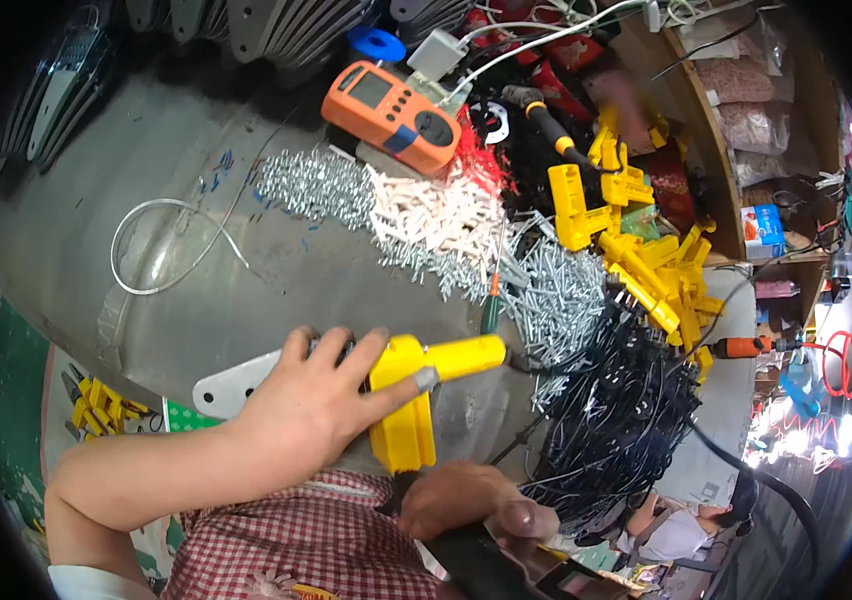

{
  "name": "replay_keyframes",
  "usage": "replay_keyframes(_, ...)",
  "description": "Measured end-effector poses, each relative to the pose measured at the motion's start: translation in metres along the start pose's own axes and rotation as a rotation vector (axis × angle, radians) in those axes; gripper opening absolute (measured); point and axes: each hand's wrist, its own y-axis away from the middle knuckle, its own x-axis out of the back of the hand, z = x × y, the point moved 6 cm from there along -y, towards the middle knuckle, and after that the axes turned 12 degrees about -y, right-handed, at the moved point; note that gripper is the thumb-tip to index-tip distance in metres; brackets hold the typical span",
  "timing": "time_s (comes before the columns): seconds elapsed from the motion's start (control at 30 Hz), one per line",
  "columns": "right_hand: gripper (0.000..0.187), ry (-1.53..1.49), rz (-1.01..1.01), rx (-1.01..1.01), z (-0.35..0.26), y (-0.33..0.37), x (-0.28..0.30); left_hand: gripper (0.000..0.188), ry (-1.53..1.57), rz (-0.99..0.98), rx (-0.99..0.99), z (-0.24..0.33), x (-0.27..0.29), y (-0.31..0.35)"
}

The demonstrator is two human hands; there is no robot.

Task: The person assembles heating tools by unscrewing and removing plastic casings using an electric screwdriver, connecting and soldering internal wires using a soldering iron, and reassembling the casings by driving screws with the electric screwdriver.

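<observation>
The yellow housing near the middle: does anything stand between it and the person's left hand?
Nothing visible does: the left hand is directly on the yellow housing, holding it. Only a grey wrap covers one fingertip.

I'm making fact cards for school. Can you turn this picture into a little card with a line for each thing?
Left hand: holding a yellow handle with a gray metal plate
Right hand: by the handle's lower end, grip unclear
Table: gray
Piles: silver screws, white bits, yellow parts, black wires
Lying left: looped white wire
Far side: orange meter
</observation>
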Motion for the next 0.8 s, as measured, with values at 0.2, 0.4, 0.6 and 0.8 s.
replay_keyframes(0.2, 0.04, 0.115, 0.338, 0.465, -0.028, -0.039, 0.006, 0.05, 0.066, 0.001, -0.365, 0.012, -0.002, -0.009)
replay_keyframes(0.4, 0.045, 0.197, 0.288, 0.186, 0.018, -0.048, 0.032, 0.043, 0.089, -0.033, -0.358, 0.004, 0.003, -0.012)
replay_keyframes(0.6, 0.034, 0.02, -0.025, 0.155, 0.03, -0.072, 0.036, 0.041, 0.121, -0.055, -0.391, 0.001, -0.003, -0.012)
replay_keyframes(0.8, 0.041, -0.121, -0.034, 0.126, 0.04, -0.068, 0.047, 0.041, 0.103, -0.115, -0.389, 0.008, -0.004, -0.012)
